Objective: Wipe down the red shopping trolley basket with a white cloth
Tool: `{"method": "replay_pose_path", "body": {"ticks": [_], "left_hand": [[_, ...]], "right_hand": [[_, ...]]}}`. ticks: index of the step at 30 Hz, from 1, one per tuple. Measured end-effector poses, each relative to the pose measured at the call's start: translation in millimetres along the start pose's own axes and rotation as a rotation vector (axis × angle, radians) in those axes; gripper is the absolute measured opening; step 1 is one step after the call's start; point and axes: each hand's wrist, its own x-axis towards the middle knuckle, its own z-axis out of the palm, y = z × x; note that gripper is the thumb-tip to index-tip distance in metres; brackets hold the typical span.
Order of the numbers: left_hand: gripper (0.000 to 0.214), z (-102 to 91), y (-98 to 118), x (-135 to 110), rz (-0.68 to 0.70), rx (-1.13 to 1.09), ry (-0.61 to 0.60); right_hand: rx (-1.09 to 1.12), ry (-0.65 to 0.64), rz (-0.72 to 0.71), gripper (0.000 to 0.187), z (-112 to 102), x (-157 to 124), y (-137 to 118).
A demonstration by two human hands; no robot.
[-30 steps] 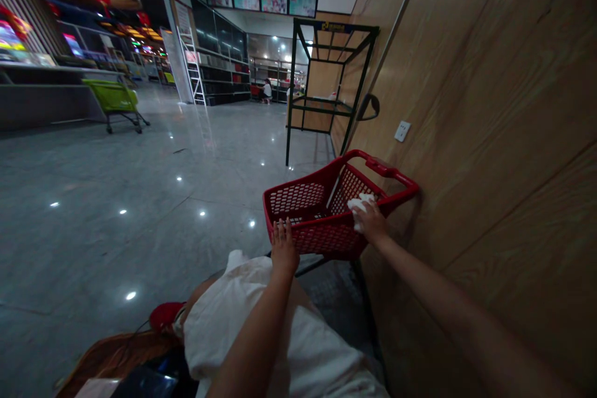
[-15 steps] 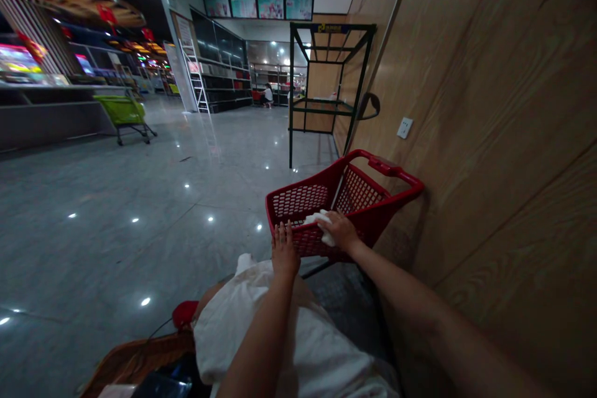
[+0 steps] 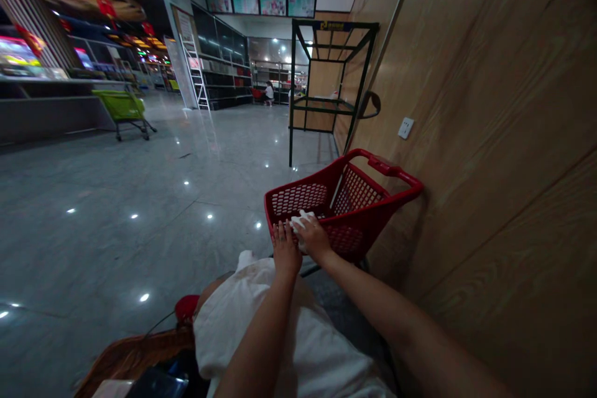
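A red plastic shopping cart [image 3: 359, 239] with lattice sides stands in front of me by the wood-panelled wall. My left hand [image 3: 286, 254] lies on the near rim at the cart's left corner, its fingers stretched out over the edge. Close beside it, my right hand [image 3: 314, 240] is closed around a crumpled white cloth [image 3: 304, 217] and presses it on the same rim. The two hands nearly touch. Part of the cloth is hidden under my right fingers.
A dark metal frame rack [image 3: 291, 93] stands beyond the cart. A green cart [image 3: 122, 106] is at the left by a counter. At lower left is a wicker seat [image 3: 125, 357] with a dark flat object on it. A person [image 3: 269, 93] crouches far back by shelves.
My right hand has slid the cloth leftward along the rim, up close to my left hand. The left hand and the cart have stayed in place.
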Motion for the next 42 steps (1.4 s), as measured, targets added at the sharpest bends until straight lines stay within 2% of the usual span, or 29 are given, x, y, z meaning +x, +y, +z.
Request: {"method": "replay_pose_path", "body": {"ticks": [2,4,7,12,14,15,16,18,24,26,27,28,30,34,36,38,40,42], "left_hand": [[0.071,-1.0,-3,0,-0.011,0.008,-0.016],[0.073,-2.9,-4,0,-0.02,0.01,-0.034],[0.081,-6.4,0,-1,-0.015,0.002,-0.048],[0.083,-7.4,10,0,-0.013,-0.022,-0.074],[0.083,-4.8,13,0,-0.01,-0.032,-0.072],[0.083,-3.1,14,0,-0.005,-0.039,-0.066],[0.082,-1.3,15,0,0.002,-0.046,-0.057],[0.081,1.9,14,-1,0.017,-0.062,-0.036],[0.08,2.5,4,-1,0.03,-0.053,-0.035],[0.08,0.4,-1,-1,0.044,-0.04,-0.034],[0.08,-0.7,-3,-1,0.053,-0.034,-0.032],[0.08,-1.7,-5,-2,0.059,-0.028,-0.029],[0.08,-3.2,-7,-2,0.065,-0.016,-0.03],[0.082,-3.2,-5,-2,0.06,-0.013,-0.037],[0.084,-1.9,-2,-1,0.052,-0.02,-0.035],[0.085,0.3,1,-2,0.055,-0.032,-0.033],[0.086,3.2,3,-3,0.065,-0.047,-0.024],[0.09,6.1,3,-4,0.081,-0.063,-0.019]], "right_hand": [[-0.006,-0.044,-0.034,0.042,7,7,-10],[-0.037,-0.094,-0.075,0.043,2,5,1],[-0.122,-0.148,-0.095,0.042,-26,-13,50],[-0.247,-0.111,0.006,0.045,-97,-55,159],[-0.255,-0.069,0.071,0.046,-113,-64,183],[-0.25,-0.04,0.116,0.046,-115,-66,187],[-0.235,-0.012,0.154,0.045,-113,-66,184],[-0.183,0.033,0.194,0.042,-96,-60,162],[0.002,0.041,0.095,0.045,-13,-22,36],[0.029,0.018,0.07,0.045,0,-13,12],[0.04,-0.004,0.045,0.045,2,-11,8],[0.047,-0.029,0.017,0.047,0,-10,9],[0.046,-0.073,-0.033,0.051,-12,-14,28],[-0.016,-0.087,-0.006,0.06,-59,-40,105],[-0.071,-0.088,0.045,0.064,-83,-54,145],[-0.121,-0.062,0.145,0.062,-99,-63,172],[-0.136,-0.024,0.245,0.058,-101,-64,178],[-0.097,-0.011,0.268,0.054,-88,-57,159]]}}
